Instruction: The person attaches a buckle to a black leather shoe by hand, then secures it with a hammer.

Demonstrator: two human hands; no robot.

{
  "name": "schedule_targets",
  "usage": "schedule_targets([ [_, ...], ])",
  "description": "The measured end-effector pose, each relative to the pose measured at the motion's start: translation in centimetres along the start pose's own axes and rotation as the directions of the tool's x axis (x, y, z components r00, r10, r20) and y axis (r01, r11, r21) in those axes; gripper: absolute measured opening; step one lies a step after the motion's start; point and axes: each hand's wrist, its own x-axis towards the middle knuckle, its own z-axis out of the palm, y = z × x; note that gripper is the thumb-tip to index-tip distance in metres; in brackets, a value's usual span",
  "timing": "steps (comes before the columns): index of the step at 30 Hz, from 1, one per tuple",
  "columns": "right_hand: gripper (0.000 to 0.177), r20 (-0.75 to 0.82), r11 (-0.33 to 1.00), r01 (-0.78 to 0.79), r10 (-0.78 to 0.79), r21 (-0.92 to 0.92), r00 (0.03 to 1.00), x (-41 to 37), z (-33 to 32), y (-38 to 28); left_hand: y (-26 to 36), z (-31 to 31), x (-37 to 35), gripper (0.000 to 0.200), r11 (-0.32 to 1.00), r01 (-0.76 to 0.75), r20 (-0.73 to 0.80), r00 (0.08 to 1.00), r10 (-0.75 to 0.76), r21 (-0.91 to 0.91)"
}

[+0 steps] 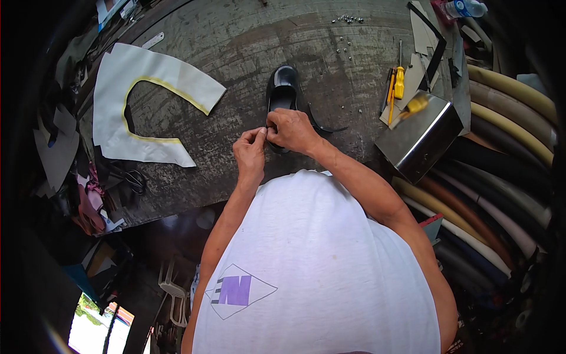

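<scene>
A black shoe (283, 88) lies at the middle of the worn grey tabletop (247, 47), its toe pointing to the far side and its near end under the person's hands. The right hand (292, 130) covers that near end, its fingers curled down and clamped on the shoe's back rim. The left hand (250, 150) sits just left of it, touching it, with thumb and forefinger pinched together at the same rim; whether they grip the rim itself or something small between them is too fine to tell. A thin curved black strip (324, 125) runs out from beside the right hand toward the right.

To the left of the shoe, well apart from it, lies a white cut sheet (147, 100) with a yellow line along its inner curve. A heap of scraps (88, 200) crowds the tabletop's left edge. On the right, a yellow-handled screwdriver (399, 81) lies on pale card pieces, and just nearer stands a shiny metal box (421, 135), tilted at the tabletop's edge. Small metal studs (348, 19) are scattered at the far side, and a plastic bottle (466, 8) lies in the far right corner. Rolls of material (507, 118) in tan, brown, white and dark tones are stacked along the right
</scene>
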Motion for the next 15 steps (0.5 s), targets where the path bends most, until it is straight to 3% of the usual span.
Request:
schedule_targets([
  [5, 0.013, 0.047, 0.995, 0.099, -0.099, -0.004, 0.994, 0.6, 0.1, 0.5, -0.6, -0.2, 0.3, 0.020, 0.992, -0.055, -0.010, 0.998, 0.057, 0.116],
  [8, 0.013, 0.097, 0.947, 0.311, -0.303, -0.082, 0.948, 1.2, -0.3, 1.1, -0.9, 0.0, 0.3, 0.020, 0.950, -0.147, -0.051, 0.985, 0.167, 0.275],
  [11, 0.011, 0.149, 0.948, 0.296, -0.278, -0.116, 0.949, 1.6, -2.0, 0.7, -0.7, -0.2, 0.2, 0.019, 0.931, -0.184, -0.077, 0.973, 0.218, 0.317],
  [14, 0.008, -0.200, 0.977, 0.196, -0.210, -0.086, 0.957, 0.8, -5.7, 0.3, -0.1, 0.0, 0.0, 0.019, 0.931, -0.178, -0.042, 0.979, 0.201, 0.318],
  [15, 0.007, -0.293, 0.999, 0.036, -0.034, 0.002, 0.956, 0.0, -7.5, 0.3, 0.1, 0.0, -0.2, 0.020, 0.931, -0.166, -0.026, 0.983, 0.184, 0.326],
])
